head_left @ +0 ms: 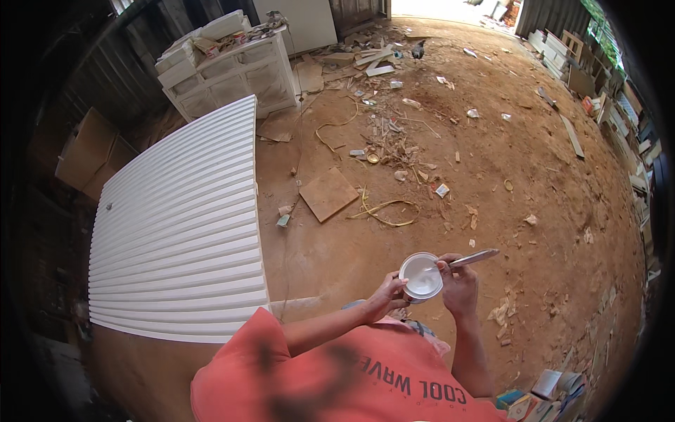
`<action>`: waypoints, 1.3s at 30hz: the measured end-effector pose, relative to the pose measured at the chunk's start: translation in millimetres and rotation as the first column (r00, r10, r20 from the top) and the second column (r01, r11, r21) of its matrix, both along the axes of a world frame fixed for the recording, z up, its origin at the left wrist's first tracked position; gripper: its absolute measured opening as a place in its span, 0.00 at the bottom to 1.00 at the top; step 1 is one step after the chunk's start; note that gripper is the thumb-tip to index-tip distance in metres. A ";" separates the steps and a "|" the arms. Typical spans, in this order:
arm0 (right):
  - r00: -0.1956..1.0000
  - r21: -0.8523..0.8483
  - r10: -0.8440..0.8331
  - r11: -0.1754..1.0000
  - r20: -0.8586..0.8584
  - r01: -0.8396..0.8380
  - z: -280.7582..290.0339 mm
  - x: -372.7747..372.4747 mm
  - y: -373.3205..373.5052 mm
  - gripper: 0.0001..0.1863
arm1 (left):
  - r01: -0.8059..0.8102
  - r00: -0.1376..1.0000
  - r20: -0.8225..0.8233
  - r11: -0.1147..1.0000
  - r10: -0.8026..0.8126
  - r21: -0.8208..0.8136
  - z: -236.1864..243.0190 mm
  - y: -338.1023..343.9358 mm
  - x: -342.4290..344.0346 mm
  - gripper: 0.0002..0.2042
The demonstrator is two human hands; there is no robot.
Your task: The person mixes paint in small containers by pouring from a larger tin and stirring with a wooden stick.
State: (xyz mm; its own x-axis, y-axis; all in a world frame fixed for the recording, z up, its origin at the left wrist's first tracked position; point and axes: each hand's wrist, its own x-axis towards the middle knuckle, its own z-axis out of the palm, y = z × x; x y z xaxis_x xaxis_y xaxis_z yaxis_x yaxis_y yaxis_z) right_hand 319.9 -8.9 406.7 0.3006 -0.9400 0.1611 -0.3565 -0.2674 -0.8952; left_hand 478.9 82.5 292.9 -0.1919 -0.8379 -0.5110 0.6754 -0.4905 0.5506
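Left hand fingers grip the open can of white paint; right hand fingers pinch a stirrer. Tilt it, and paint spills onto the dirt floor.

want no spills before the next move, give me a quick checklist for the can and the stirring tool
1. Left hand has a grip on the small white can: ok.
2. Right hand holds the metal tool: ok.
3. Can held level: cannot tell.
4. Tool tip inside the can: cannot tell, the fingers hide it.
5. White slatted panel lying flat at the left: ok.
6. Ground underfoot free of trip hazards: not ok, wood scraps lie scattered on the dirt.
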 end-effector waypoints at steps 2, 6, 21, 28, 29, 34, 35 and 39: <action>0.994 0.009 0.111 0.994 0.020 -0.111 -5.5 14.3 -48.0 0.09 | -0.074 0.997 0.005 0.997 0.074 -0.009 3.6 -37.5 -1.8 0.35; 0.946 -0.050 0.316 0.946 -0.069 -0.319 3.1 39.7 -124.5 0.08 | -0.268 0.963 -0.005 0.963 0.268 -0.003 -0.1 -101.7 12.8 0.33; 0.863 0.025 0.480 0.876 -0.157 -0.482 39.0 286.9 -380.5 0.09 | -0.389 0.919 0.036 0.919 0.392 -0.069 25.0 -325.1 245.1 0.33; 0.867 -0.071 0.479 0.868 -0.134 -0.491 30.9 420.9 -471.6 0.10 | -0.548 0.836 0.014 0.836 0.549 -0.010 9.4 -410.4 338.8 0.31; 0.835 -0.083 0.539 0.832 -0.112 -0.549 26.1 440.6 -484.5 0.10 | -0.562 0.827 0.009 0.827 0.563 -0.019 2.3 -422.1 355.2 0.31; 0.681 -0.006 0.711 0.691 -0.175 -0.723 29.2 536.4 -570.8 0.12 | -0.636 0.769 0.057 0.771 0.636 -0.031 -2.3 -490.3 440.0 0.32; 0.647 0.030 0.723 0.672 -0.244 -0.740 36.1 557.6 -592.9 0.13 | -0.658 0.748 0.085 0.752 0.658 -0.028 10.3 -506.5 456.8 0.32; 0.619 -0.095 0.770 0.612 -0.154 -0.785 33.6 647.9 -664.3 0.11 | -0.712 0.696 0.104 0.702 0.710 -0.032 20.8 -570.3 519.4 0.34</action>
